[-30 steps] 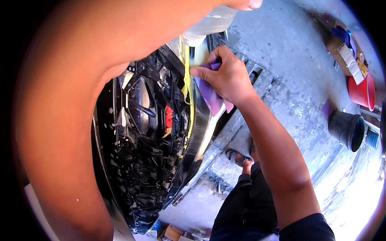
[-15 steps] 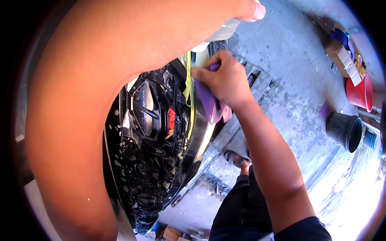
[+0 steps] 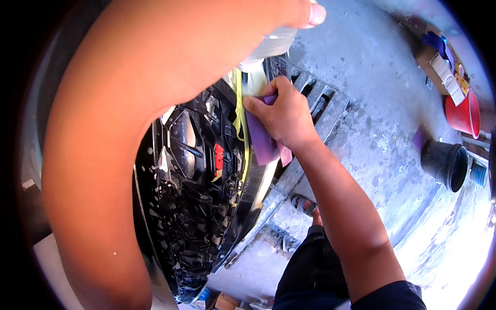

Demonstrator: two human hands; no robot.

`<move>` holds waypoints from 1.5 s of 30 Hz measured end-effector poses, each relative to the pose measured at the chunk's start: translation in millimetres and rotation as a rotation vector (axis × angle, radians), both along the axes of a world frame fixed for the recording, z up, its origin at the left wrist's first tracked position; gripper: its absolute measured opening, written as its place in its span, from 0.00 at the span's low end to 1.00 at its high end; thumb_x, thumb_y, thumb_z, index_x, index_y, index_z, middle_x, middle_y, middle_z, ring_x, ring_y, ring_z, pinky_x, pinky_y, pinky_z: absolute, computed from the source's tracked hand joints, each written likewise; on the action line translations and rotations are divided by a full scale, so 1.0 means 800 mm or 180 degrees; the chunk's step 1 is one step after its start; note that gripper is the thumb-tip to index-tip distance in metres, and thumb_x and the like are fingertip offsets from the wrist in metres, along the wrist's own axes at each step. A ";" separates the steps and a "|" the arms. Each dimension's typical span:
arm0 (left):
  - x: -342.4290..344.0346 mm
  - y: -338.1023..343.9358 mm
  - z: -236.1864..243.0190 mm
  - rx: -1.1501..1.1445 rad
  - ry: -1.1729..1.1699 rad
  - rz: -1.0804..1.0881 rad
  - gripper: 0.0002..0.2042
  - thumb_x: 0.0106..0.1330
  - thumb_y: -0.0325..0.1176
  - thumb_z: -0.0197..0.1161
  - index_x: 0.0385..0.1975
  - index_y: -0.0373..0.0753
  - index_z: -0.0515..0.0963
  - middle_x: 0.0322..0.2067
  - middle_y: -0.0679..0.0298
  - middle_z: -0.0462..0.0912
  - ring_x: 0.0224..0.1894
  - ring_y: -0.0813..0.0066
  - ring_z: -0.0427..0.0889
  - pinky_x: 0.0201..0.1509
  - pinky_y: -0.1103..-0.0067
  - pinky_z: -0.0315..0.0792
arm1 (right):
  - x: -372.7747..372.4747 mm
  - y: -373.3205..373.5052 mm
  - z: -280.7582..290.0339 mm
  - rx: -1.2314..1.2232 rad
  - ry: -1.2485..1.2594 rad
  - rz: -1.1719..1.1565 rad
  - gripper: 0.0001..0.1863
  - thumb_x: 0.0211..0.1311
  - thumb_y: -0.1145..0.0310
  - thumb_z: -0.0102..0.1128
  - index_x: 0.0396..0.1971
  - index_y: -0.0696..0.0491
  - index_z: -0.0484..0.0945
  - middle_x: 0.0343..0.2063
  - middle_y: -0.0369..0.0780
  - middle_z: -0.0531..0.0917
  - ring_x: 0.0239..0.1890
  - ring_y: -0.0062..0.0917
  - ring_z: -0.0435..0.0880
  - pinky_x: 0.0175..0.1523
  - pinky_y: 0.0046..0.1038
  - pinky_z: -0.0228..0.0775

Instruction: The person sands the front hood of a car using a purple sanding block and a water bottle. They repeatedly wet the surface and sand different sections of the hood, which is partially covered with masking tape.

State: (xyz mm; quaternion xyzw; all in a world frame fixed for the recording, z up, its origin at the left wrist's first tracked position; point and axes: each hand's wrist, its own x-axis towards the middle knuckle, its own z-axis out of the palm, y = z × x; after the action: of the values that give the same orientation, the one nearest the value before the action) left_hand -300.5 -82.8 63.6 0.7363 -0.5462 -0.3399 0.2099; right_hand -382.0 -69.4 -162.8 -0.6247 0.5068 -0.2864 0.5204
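Note:
My left arm arches across the left and top of the head view. Only the thumb of my left hand (image 3: 310, 14) shows clearly, above a translucent plastic bottle (image 3: 276, 44) that the hand grips; its white neck end points down toward the painted edge. The other left fingers are out of sight. My right hand (image 3: 287, 113) pinches a folded sheet of purple sandpaper (image 3: 259, 142) between thumb and fingers, against the pale edge of a vehicle's front panel. Yellow masking tape (image 3: 239, 116) runs along that edge, partly loose, beside a black grille (image 3: 191, 206) with a red badge (image 3: 219, 157).
A slotted drain cover (image 3: 330, 116) lies in the concrete floor right of the panel. Farther right stand a black bucket (image 3: 444, 164), a red bucket (image 3: 462, 113) and a cardboard box (image 3: 431, 67). My sandalled foot (image 3: 304, 204) is below the panel.
My left hand and the bottle have shifted left, and more of the bottle shows. My right hand has moved slightly down and left with the sandpaper, uncovering more of the drain.

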 end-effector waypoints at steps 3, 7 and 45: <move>-0.003 -0.002 0.001 -0.0004 -0.0019 -0.0017 0.17 0.60 0.33 0.69 0.46 0.31 0.78 0.39 0.59 0.83 0.41 0.72 0.82 0.48 0.76 0.73 | 0.000 -0.030 0.006 -0.0294 0.0015 -0.0026 0.22 0.49 0.58 0.74 0.32 0.58 0.73 0.28 0.49 0.84 0.33 0.38 0.86 0.42 0.33 0.78; -0.002 -0.001 -0.005 0.0022 -0.0019 -0.0018 0.18 0.60 0.33 0.69 0.46 0.31 0.78 0.39 0.59 0.83 0.41 0.72 0.81 0.48 0.76 0.73 | 0.001 -0.036 0.017 0.0156 0.0136 0.0028 0.22 0.50 0.57 0.74 0.33 0.57 0.73 0.29 0.49 0.84 0.33 0.39 0.86 0.43 0.35 0.77; -0.022 -0.016 -0.009 -0.0042 -0.0169 0.0067 0.19 0.60 0.34 0.69 0.48 0.31 0.78 0.40 0.59 0.83 0.42 0.72 0.81 0.49 0.76 0.73 | -0.046 0.009 -0.023 0.0450 0.0246 0.0980 0.27 0.51 0.53 0.76 0.41 0.56 0.73 0.28 0.44 0.83 0.33 0.28 0.85 0.39 0.30 0.78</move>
State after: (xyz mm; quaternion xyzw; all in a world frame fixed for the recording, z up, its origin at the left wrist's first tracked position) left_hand -318.3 -95.3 56.5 0.7493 -0.5460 -0.3144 0.2037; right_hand -418.9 -61.8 -181.0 -0.6673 0.4437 -0.1428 0.5809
